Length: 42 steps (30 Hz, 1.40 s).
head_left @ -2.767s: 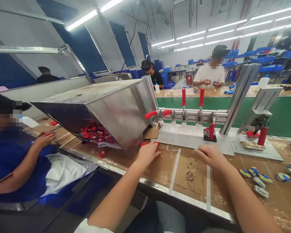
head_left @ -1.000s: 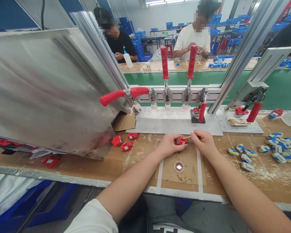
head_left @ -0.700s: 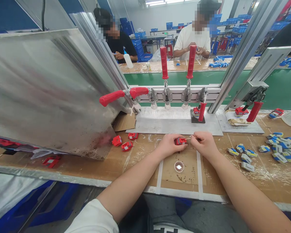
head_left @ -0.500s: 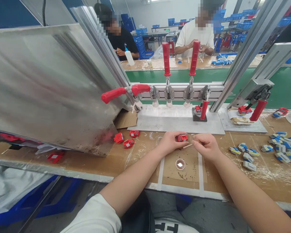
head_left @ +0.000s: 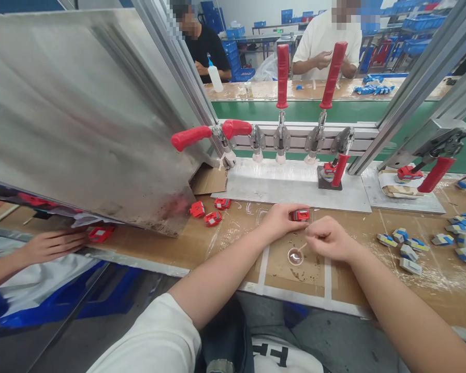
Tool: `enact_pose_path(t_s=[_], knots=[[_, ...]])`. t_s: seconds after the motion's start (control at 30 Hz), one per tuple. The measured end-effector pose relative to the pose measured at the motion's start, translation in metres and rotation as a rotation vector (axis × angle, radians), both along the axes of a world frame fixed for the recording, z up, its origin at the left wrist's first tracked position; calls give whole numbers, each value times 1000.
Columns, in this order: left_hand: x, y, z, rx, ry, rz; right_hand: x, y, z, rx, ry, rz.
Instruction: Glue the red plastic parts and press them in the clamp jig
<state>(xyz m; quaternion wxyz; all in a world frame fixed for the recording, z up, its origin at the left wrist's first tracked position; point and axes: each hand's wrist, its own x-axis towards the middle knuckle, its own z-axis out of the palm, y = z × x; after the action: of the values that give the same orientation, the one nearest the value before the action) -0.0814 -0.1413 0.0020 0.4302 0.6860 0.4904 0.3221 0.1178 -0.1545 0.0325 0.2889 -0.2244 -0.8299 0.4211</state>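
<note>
A small red part (head_left: 300, 215) is gripped between the fingers of my left hand (head_left: 278, 221), just above the cardboard-covered bench. My right hand (head_left: 329, 238) is closed on a thin stick (head_left: 304, 247), whose lower end reaches the rim of a small round dish of clear liquid (head_left: 295, 257). The dish lies on the bench below both hands, between two strips of pale tape. Three red parts (head_left: 213, 218) lie to the left of my left hand. Several grey, blue and yellow pieces (head_left: 410, 252) are scattered to the right of my right hand.
Red-handled toggle clamps (head_left: 282, 77) stand on a metal frame behind my hands, over a metal plate (head_left: 256, 181). A large metal panel (head_left: 81, 119) slants at the left. Another person's hand (head_left: 58, 246) touches a red part there. Two people sit across the green-edged bench.
My right hand has lowered the stick from beside the red part to the dish. Another person's hand has come in at the left. The view has shifted slightly.
</note>
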Motion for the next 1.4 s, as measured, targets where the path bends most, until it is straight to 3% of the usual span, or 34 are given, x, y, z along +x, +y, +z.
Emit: enact_pose_path(t_s=[0.13, 0.23, 0.77, 1.07, 1.17, 1.3, 1.33, 1.4], knots=[[0, 0, 0, -10, 19, -13, 5, 9, 0, -145, 148, -481], [0, 0, 2, 11, 73, -15, 4, 13, -4, -196, 155, -633], [1, -3, 8, 28, 105, 4, 1, 16, -1, -218, 21, -615], [2, -5, 7, 41, 160, 30, 5, 16, 2, 87, -4, -683], [2, -3, 8, 44, 159, 27, 8, 12, 8, 70, 56, -562], [2, -1, 13, 63, 88, 26, 4, -1, 14, 42, -64, -8], [1, -1, 15, 62, 82, 34, 0, -5, 15, 83, -131, 79], [1, -1, 19, 55, 86, 51, -8, -11, 15, 210, -275, 126]])
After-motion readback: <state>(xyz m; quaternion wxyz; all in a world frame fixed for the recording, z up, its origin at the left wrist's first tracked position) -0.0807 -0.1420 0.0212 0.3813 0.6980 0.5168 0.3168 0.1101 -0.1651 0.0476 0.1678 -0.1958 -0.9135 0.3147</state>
